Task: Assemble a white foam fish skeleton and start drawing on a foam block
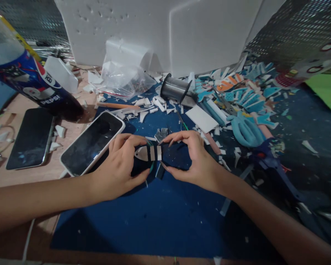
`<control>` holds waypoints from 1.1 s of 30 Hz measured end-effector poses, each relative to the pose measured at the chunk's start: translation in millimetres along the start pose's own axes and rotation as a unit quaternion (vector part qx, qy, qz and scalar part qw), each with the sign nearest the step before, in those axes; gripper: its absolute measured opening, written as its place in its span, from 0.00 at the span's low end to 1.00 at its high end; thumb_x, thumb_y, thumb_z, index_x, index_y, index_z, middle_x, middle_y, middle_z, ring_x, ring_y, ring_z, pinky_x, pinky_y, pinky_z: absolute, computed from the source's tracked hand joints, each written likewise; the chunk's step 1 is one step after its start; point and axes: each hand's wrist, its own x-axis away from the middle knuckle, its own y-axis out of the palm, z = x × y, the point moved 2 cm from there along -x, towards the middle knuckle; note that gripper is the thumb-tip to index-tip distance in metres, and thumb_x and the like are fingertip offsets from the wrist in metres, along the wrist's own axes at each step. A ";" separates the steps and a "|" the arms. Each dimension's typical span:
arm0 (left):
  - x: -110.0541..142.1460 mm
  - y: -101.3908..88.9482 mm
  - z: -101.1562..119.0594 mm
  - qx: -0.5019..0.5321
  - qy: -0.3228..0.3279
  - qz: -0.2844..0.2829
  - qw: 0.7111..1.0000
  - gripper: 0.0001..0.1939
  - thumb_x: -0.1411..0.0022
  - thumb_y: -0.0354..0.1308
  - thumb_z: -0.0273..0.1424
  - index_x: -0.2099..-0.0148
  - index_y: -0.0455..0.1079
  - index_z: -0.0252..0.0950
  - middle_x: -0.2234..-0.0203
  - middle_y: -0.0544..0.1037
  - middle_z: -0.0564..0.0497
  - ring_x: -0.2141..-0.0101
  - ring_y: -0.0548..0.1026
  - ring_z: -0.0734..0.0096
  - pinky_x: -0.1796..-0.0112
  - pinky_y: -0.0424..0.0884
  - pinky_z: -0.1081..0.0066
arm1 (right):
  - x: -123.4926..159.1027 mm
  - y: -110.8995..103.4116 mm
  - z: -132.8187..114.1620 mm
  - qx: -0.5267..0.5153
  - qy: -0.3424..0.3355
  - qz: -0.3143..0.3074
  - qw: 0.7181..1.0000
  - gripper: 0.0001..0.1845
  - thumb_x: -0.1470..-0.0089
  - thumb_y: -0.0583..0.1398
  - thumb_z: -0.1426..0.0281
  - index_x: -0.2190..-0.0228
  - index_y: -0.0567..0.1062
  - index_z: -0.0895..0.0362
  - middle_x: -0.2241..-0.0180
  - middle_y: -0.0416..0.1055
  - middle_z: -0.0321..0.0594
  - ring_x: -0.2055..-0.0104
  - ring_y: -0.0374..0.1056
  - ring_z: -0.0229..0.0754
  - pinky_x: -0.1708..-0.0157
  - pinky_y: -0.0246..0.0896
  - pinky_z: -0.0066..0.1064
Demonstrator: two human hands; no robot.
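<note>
Between my two hands is a small white segmented fish-shaped piece, with a pointed head and an eye dot at its left and separate strips toward its right. Its dark gaps show between the strips. My left hand pinches it from the left, thumb below and fingers above, with thin green edges by the fingertips. From the other side, my right hand has its long nails closed on the top and bottom of the last strip. Small grey blocks lie just beyond the piece, on the blue mat.
A phone in a white case, a dark phone and a Pepsi bottle stand or lie left. Behind are a wire spool, plastic bag and white foam board. Blue fish parts and a glue gun lie right.
</note>
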 end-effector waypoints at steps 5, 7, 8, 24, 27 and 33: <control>0.7 -0.8 -0.2 -0.007 0.003 0.002 1.000 0.20 0.36 0.53 0.33 0.46 0.51 0.34 0.53 0.66 0.38 0.51 0.61 0.50 0.56 0.66 0.52 | -1.6 -0.1 -0.2 -0.009 0.003 0.006 1.000 0.21 0.48 0.62 0.66 0.58 0.55 0.48 0.51 0.62 0.45 0.47 0.61 0.54 0.51 0.61 0.53; 0.5 -0.5 -0.2 -0.009 0.006 0.004 1.000 0.20 0.35 0.53 0.33 0.46 0.51 0.34 0.52 0.66 0.38 0.51 0.61 0.50 0.56 0.66 0.53 | -1.2 -0.3 -0.3 -0.012 0.008 0.005 1.000 0.21 0.48 0.62 0.66 0.58 0.56 0.48 0.51 0.62 0.44 0.47 0.61 0.53 0.51 0.61 0.53; 0.2 -0.2 -0.3 -0.008 0.007 0.005 1.000 0.20 0.35 0.53 0.33 0.46 0.51 0.33 0.52 0.66 0.38 0.51 0.61 0.50 0.55 0.66 0.53 | -0.9 -0.5 -0.3 -0.012 0.010 0.004 1.000 0.21 0.48 0.62 0.66 0.58 0.56 0.48 0.52 0.62 0.44 0.47 0.61 0.53 0.51 0.61 0.53; 0.7 -0.4 0.0 -0.019 0.019 0.018 0.999 0.19 0.35 0.53 0.32 0.46 0.53 0.29 0.52 0.67 0.36 0.53 0.62 0.53 0.52 0.65 0.50 | -1.9 -1.2 -0.8 -0.006 0.027 -0.013 1.000 0.20 0.46 0.60 0.65 0.57 0.56 0.48 0.50 0.60 0.45 0.45 0.59 0.54 0.51 0.60 0.54; -0.1 1.0 -0.2 -0.033 0.025 0.028 0.999 0.19 0.34 0.53 0.32 0.46 0.53 0.29 0.53 0.67 0.37 0.52 0.62 0.53 0.51 0.65 0.51 | -1.3 -1.9 -1.7 -0.005 0.031 -0.022 0.999 0.19 0.44 0.59 0.66 0.56 0.56 0.47 0.49 0.60 0.45 0.44 0.59 0.53 0.48 0.58 0.55; -0.4 3.3 -0.7 -0.065 0.033 0.062 0.995 0.17 0.34 0.53 0.30 0.47 0.54 0.28 0.53 0.68 0.35 0.54 0.64 0.52 0.51 0.64 0.49 | 0.3 -10.4 -2.6 0.026 0.021 0.016 0.999 0.18 0.43 0.59 0.66 0.54 0.57 0.49 0.50 0.63 0.45 0.45 0.60 0.51 0.47 0.59 0.50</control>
